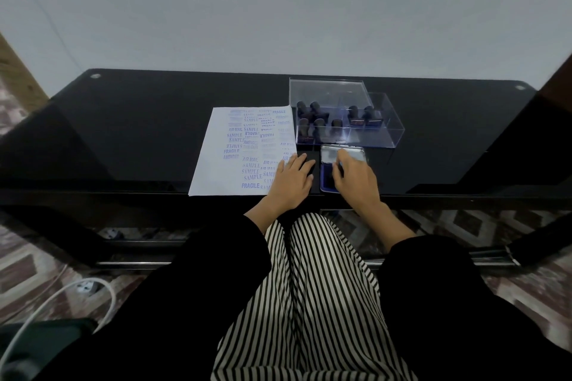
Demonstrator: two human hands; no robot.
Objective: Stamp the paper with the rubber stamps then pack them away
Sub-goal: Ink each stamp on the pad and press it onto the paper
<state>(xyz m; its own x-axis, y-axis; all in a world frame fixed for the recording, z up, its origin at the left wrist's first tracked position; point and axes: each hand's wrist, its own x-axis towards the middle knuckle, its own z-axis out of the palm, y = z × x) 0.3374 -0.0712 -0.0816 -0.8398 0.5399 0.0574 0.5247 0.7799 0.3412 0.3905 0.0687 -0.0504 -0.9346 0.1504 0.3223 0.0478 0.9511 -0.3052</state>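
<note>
**Two hands at the desk edge, stamps already boxed**

Striped trousers (318,288) fill the near view, with black sleeves on both sides.

Past them, the left hand (292,178) lies flat with its fingers straight. Its palm covers the lower right corner of the paper (235,148) and its fingertips are on the desk (123,139), so its grip is loose and holds nothing. The sheet is crowded with blue prints: SAMPLE, FRAGILE, AIR MAIL, AMENDED.

Just to the right, the right hand (356,178) covers the open ink pad (325,185). Its fingers reach onto the raised metal lid (356,152) and its thumb is near the lid's left edge. I cannot tell whether that grip pinches the lid or only pushes it.

Just beyond the pad stands the clear box (383,130). The rubber stamps (312,119) are upright inside it, five in the left compartment and two in the right as far as I can count. A clear cover (325,91) sits tilted at the box's far left.

Stamping looks finished, and shutting the pad seems to be the step in hand.

Several things could go wrong from here:
- The left palm could drag across prints that may still be wet and smear them.
- The right thumb could touch the inked surface and carry blue onto the sheet or the box.
- A hard push on the lid could slide the pad into the box.
- The tilted cover could slip when the box is knocked.
</note>
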